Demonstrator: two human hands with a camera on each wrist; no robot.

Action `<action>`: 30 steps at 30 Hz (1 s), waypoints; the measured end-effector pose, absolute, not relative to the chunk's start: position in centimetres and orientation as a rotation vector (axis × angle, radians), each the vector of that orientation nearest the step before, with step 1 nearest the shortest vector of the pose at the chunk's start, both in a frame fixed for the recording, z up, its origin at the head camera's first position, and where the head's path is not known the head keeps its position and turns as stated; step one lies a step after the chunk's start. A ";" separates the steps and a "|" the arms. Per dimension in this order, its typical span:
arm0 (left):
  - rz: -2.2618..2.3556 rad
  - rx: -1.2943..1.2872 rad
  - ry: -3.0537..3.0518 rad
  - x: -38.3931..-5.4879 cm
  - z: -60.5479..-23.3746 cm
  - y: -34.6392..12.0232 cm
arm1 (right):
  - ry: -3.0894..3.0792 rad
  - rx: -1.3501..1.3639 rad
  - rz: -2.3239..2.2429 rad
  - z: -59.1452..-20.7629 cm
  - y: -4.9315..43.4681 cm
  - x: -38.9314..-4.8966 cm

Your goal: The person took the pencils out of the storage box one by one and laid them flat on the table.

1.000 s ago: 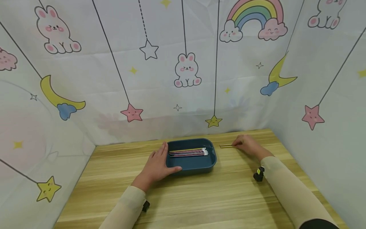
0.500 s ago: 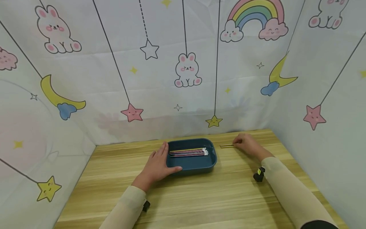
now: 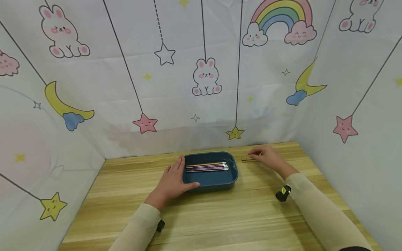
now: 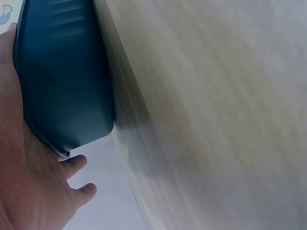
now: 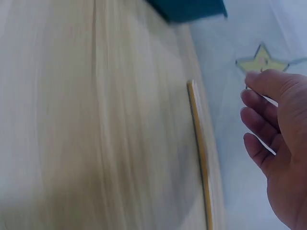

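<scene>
Blue tray (image 3: 208,180), one, rectangular with rounded corners and raised walls, flat on the wood-grain table (image 3: 204,219); landmark for all entries. Striped pencils (image 3: 207,167), a bundle in several colours, lying lengthwise inside the blue tray in its farther half, silver-banded ends toward its right wall. Left hand (image 3: 172,182), at the left end of the blue tray, fingers extended along that end, thumb stretched over the near rim; touching, uncurled. Gold-coloured sticks (image 5: 203,163), two, thin, side by side on the table, just to the right of the blue tray and apart from it. Right hand (image 3: 266,157), to the right of the blue tray, over the sticks' farther ends; fingers loosely bent, thumb near the forefinger, nothing seen in its grasp. Beige sleeves (image 3: 317,202), two, nearer the viewer than the blue tray. Printed cloth (image 3: 176,87), white, with rabbits, stars, moons and a rainbow, behind the blue tray.
</scene>
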State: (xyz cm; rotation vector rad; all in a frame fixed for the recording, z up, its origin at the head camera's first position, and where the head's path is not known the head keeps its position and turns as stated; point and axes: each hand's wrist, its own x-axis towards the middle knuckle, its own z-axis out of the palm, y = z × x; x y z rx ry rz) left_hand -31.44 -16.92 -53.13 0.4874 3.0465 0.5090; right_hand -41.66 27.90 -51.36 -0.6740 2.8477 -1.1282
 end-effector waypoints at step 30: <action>0.519 0.487 3.048 -31.6 -52.8 -16.9 | 2.582 -1.134 -1.014 -50.1 12.8 -40.1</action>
